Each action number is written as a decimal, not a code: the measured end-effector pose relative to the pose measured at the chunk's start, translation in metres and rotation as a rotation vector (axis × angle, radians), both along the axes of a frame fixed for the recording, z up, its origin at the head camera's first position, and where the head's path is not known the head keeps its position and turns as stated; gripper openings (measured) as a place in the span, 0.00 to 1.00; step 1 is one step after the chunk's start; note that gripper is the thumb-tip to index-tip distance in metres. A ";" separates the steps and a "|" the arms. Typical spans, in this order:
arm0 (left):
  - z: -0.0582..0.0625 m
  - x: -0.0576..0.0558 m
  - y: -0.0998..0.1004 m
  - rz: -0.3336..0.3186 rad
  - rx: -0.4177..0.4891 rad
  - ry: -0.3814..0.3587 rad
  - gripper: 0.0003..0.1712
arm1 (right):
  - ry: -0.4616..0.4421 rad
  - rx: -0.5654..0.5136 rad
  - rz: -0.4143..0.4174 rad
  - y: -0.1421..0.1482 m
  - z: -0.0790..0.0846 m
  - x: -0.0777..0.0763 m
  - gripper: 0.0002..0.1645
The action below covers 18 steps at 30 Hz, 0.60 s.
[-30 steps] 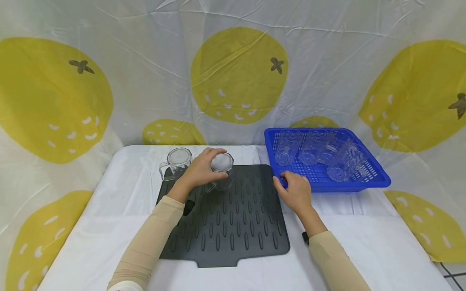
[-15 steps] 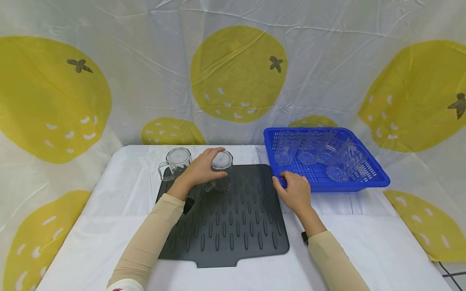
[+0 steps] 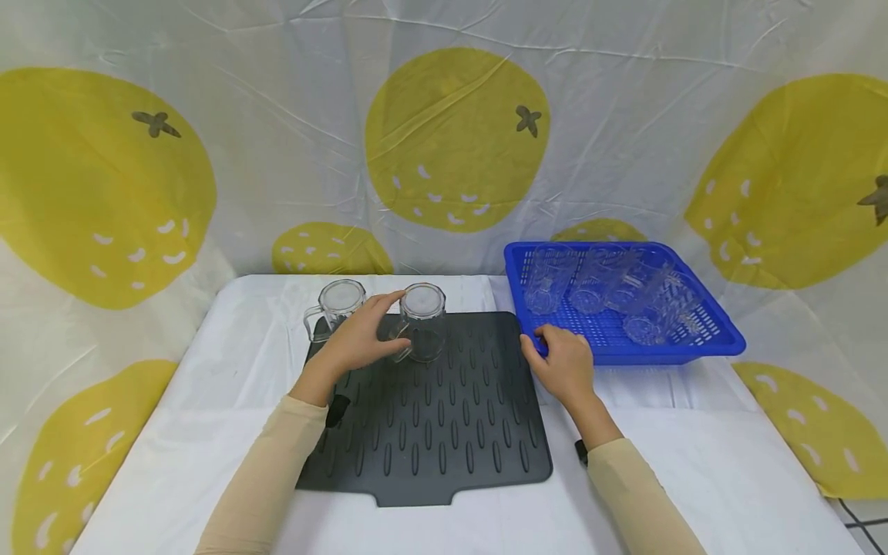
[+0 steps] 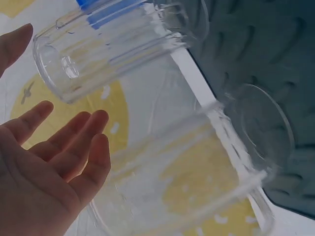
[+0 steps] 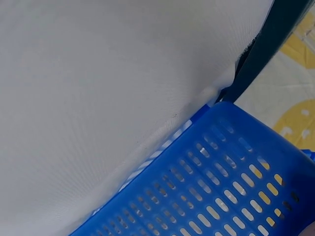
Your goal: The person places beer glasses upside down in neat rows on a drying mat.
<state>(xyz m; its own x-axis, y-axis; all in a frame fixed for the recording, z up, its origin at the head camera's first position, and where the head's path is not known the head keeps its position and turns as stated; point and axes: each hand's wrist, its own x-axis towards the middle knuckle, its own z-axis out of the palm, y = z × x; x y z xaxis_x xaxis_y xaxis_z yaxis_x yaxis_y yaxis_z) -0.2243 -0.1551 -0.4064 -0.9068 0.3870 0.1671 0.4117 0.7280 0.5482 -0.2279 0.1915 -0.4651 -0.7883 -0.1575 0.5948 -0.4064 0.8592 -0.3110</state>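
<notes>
Left hand (image 3: 352, 339) has shifted from right mug (image 3: 425, 314) toward left mug (image 3: 340, 299).

Staged set-up, room type undetermined: fruit-print curtain (image 3: 291, 154) backs and flanks a white-clothed surface (image 3: 701, 432); tiled floor (image 3: 866, 518) at right

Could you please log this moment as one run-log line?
left hand: open, beside upturned glass mug; second mug: upturned, black mat far-left corner; right hand: holds blue basket rim; basket: more glassware
</notes>
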 end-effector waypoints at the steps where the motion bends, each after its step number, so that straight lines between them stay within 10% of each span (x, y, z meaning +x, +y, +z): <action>1: -0.001 0.006 -0.004 0.010 -0.003 0.013 0.47 | 0.002 0.001 0.000 0.000 0.000 0.000 0.21; 10: -0.033 0.060 -0.028 0.096 -0.039 0.201 0.42 | -0.007 -0.003 -0.006 -0.001 -0.001 -0.001 0.21; 18: -0.065 0.100 -0.047 0.149 -0.041 0.147 0.41 | -0.036 0.005 -0.013 0.000 0.000 0.000 0.22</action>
<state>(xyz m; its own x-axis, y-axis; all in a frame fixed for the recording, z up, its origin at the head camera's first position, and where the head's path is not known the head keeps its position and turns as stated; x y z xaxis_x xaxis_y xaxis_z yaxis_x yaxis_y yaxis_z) -0.1245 -0.2018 -0.4709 -0.9216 0.2595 0.2886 0.3709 0.8076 0.4585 -0.2281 0.1914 -0.4656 -0.8109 -0.1502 0.5656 -0.3840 0.8659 -0.3206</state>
